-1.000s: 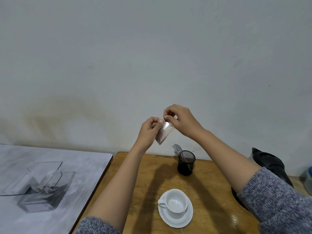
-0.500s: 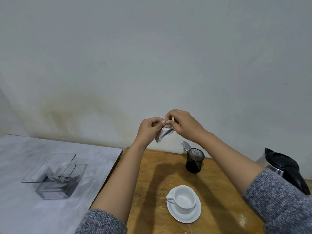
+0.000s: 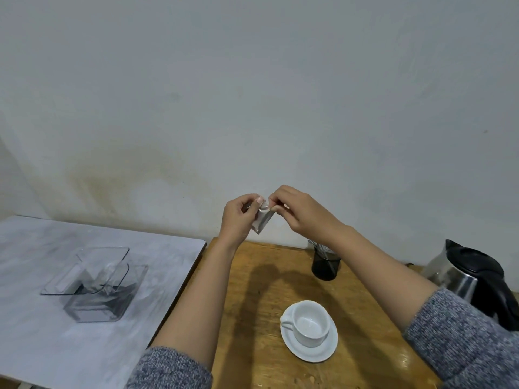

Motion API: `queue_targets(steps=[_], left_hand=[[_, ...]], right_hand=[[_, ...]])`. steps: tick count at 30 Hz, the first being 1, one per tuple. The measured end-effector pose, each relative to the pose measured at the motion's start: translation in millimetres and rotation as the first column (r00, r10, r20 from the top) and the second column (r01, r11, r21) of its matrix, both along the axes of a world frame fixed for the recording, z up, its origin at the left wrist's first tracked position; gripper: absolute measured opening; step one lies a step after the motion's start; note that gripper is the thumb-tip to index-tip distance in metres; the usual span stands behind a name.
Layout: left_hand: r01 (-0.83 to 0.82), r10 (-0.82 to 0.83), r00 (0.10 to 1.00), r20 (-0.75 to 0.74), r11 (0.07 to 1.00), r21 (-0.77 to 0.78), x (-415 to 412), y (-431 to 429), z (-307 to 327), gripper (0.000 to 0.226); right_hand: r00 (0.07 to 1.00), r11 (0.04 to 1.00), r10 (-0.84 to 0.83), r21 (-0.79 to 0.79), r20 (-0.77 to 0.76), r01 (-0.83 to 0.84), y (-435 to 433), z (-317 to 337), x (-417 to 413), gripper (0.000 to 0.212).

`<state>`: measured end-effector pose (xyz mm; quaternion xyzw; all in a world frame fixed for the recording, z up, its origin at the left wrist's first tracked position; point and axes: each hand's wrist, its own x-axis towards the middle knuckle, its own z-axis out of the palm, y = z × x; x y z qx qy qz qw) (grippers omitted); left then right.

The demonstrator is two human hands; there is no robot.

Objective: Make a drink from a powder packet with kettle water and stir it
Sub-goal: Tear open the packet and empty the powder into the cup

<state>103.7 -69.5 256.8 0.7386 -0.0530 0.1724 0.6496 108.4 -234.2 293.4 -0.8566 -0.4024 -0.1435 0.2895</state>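
Note:
A small silvery powder packet [image 3: 262, 221] hangs in the air above the back of the wooden table [image 3: 252, 304]. My left hand [image 3: 238, 217] pinches its top left corner and my right hand [image 3: 297, 211] pinches the top right corner, fingertips almost touching. An empty white cup [image 3: 310, 327] stands on a white saucer [image 3: 317, 355] near the table's front. A steel kettle with a black lid and handle [image 3: 466, 273] stands at the right edge. A black mesh holder [image 3: 325, 266] with spoons stands behind my right forearm, partly hidden.
A grey marbled table [image 3: 84, 346] adjoins on the left and carries a clear plastic box [image 3: 104, 301] with its lid [image 3: 84, 270] leaning on it. A plain white wall runs close behind both tables.
Both hands stay on the packet, which has turned to hang more upright. The view has shifted, so the tables and kettle sit further right and lower.

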Motion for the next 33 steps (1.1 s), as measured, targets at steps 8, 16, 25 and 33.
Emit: queue_targets(steps=[8, 16, 25, 33], left_hand=[[0.231, -0.238, 0.968, -0.086, 0.969, -0.085, -18, 5, 3, 0.007], [0.222, -0.216, 0.968, -0.125, 0.974, 0.036, -18, 7, 7, 0.009], [0.069, -0.059, 0.996, -0.073, 0.987, 0.143, -13, 25, -2, 0.006], [-0.004, 0.005, 1.000, -0.004, 0.975, 0.223, -17, 31, -10, 0.009]], right_hand=[[0.972, 0.945, -0.024, 0.313, -0.233, 0.098, 8, 11, 9, 0.014], [0.961, 0.948, 0.022, 0.312, -0.277, 0.068, 16, 10, 7, 0.012], [0.956, 0.984, 0.007, 0.174, -0.294, 0.047, 16, 1, 2, 0.010], [0.912, 0.947, -0.016, 0.286, -0.411, 0.146, 30, -6, 8, 0.011]])
